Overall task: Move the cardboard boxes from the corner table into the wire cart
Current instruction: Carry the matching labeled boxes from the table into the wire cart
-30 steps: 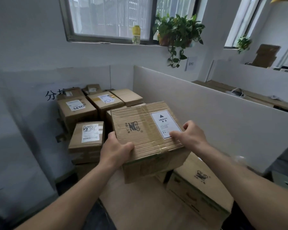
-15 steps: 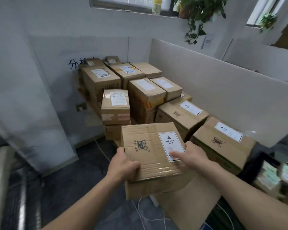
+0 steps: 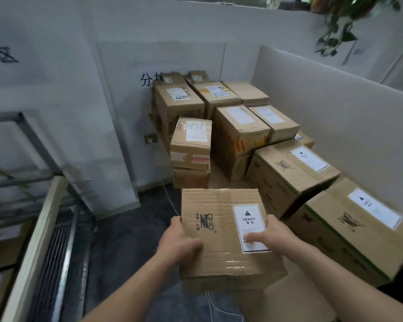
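Note:
A cardboard box with a white HEAVY label hangs in the air in front of me, off the table's left front edge. My left hand grips its near left edge, thumb on top. My right hand holds its near right side, with the thumb lying on the label. Several more cardboard boxes stay stacked on the corner table, reaching back into the corner. The wire cart shows at the lower left, with a wire grid wall and a pale rail along its top.
White partition walls close the table in at the back and right. Two large boxes sit right beside the held one. A white cable trails over the dark floor below. A metal frame stands beyond the cart.
The held box has come off the table, down and to the left, over the floor. My view has swung left and downward, bringing the wire cart into sight. Both hands keep their grip.

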The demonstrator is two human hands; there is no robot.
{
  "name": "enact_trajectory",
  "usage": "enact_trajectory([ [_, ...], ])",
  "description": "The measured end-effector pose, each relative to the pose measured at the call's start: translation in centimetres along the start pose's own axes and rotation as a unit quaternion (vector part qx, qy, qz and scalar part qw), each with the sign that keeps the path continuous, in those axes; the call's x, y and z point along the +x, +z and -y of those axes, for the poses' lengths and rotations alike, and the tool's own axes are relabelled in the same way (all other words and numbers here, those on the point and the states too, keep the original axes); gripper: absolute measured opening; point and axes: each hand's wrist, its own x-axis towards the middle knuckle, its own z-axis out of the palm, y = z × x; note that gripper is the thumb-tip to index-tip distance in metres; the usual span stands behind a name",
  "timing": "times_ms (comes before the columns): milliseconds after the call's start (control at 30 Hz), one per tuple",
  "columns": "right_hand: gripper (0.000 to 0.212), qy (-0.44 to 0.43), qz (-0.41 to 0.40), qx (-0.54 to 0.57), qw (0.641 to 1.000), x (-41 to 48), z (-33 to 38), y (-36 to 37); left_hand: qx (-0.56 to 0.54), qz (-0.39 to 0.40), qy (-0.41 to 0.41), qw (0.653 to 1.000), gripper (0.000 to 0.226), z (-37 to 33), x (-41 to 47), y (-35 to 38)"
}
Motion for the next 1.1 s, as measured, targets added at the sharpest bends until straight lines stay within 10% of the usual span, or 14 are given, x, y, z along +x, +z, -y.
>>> enact_trajectory([
  [1100, 0.047, -0.332, 0.212, -0.208, 0.895, -9.5, 36.2, 29.9, -0.173, -0.331, -0.195, 0.907, 0.068, 27.0, -11.7, -28.6],
])
